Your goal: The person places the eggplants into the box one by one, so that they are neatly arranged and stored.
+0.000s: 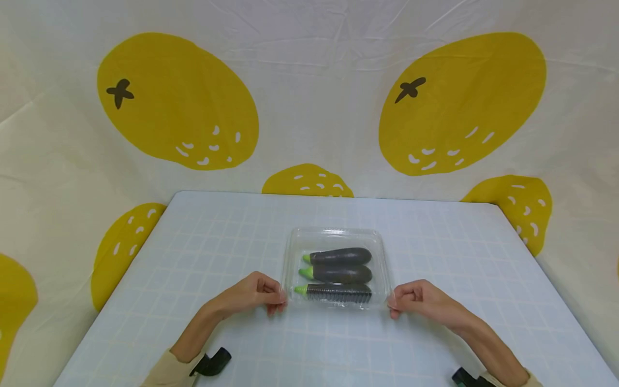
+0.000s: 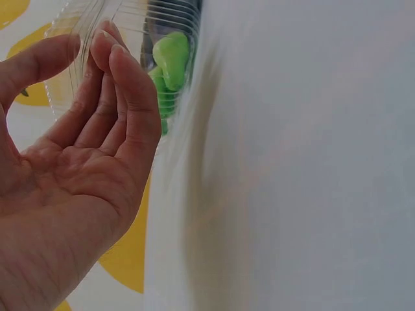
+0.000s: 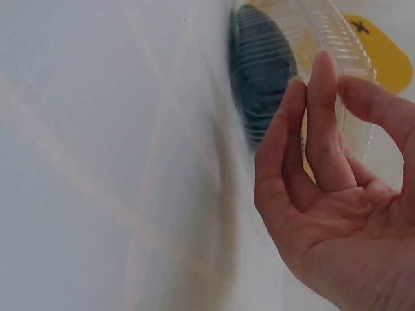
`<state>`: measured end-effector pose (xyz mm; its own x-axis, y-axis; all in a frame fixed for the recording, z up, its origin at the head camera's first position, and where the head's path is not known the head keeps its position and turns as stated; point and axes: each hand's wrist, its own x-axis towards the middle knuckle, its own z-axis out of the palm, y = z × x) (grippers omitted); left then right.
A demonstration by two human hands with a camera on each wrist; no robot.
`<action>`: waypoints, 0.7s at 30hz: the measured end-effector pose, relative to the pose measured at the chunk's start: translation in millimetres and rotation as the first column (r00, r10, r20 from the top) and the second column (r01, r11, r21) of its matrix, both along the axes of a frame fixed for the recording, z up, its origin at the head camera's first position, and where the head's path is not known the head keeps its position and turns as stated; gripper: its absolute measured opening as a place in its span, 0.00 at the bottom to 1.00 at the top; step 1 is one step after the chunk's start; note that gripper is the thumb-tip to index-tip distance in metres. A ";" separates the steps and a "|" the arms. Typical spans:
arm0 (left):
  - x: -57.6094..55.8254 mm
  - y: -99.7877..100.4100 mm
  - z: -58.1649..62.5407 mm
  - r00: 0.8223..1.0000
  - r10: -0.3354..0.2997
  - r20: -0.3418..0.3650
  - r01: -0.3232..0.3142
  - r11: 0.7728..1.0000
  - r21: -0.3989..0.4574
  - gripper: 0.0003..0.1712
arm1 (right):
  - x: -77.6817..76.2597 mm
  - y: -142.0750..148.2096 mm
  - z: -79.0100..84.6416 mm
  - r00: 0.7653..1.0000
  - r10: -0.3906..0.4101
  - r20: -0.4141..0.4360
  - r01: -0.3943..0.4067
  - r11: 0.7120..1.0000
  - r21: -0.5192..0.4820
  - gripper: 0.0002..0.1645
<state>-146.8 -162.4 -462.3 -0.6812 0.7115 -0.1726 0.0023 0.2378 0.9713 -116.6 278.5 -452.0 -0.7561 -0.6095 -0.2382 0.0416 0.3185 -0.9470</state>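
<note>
A clear plastic clamshell box [image 1: 335, 238] lies on the table, with three dark eggplants [image 1: 341, 273] inside, their green stem ends to the left. Through the ribbed wall, the nearest eggplant looks striped. My left hand [image 1: 263, 294] pinches the box's rim at the near left corner between thumb and fingers. At the near right corner, my right hand [image 1: 411, 298] pinches the rim in the same way. In the left wrist view the green stems [image 2: 172, 61] show close beyond my fingertips. The right wrist view has a rounded eggplant end [image 3: 262, 68] behind the ribbed wall.
The white table [image 1: 232, 231] carries a faint grid pattern. Behind it hangs a pale cloth [image 1: 314, 107] printed with large yellow fruits. A black wrist device [image 1: 213, 362] sits by the left sleeve, and another [image 1: 468, 378] by the right.
</note>
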 end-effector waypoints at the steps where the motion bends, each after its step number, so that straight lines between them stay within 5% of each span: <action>1: -0.7 0.0 -0.1 1.000 0.000 -0.001 0.000 1.000 0.002 0.18 | -0.7 -0.2 -0.1 1.000 -0.005 0.010 0.005 1.000 0.000 0.16; 21: -4.6 0.1 0.0 1.000 0.008 -0.018 -0.007 1.000 0.027 0.16 | -1.5 0.1 2.4 0.998 -0.047 0.048 0.047 0.999 -0.005 0.17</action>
